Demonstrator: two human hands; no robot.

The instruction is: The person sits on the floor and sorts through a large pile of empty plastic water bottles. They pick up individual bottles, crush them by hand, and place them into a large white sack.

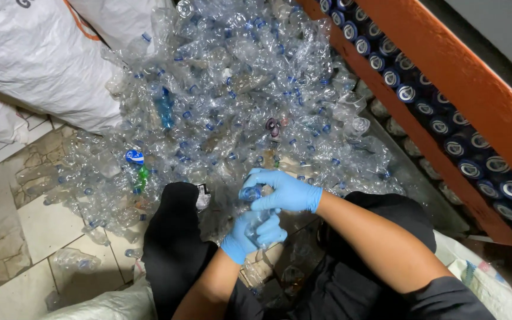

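Note:
Both my hands wear blue gloves and meet in front of my knees. My left hand (249, 234) grips the body of a crumpled clear plastic bottle (260, 220). My right hand (285, 191) closes its fingers on the bottle's blue cap (250, 193) at the top. My legs in black trousers (176, 237) frame the hands on both sides. Just beyond them lies a big heap of clear plastic bottles (232, 101), most with blue caps.
White sacks (37, 53) stand at the upper left on the tiled floor (7, 237). An orange metal rack (445, 71) runs along the right, with rows of blue-capped bottles (440, 124) under it. Another woven sack (487, 284) lies at the lower right.

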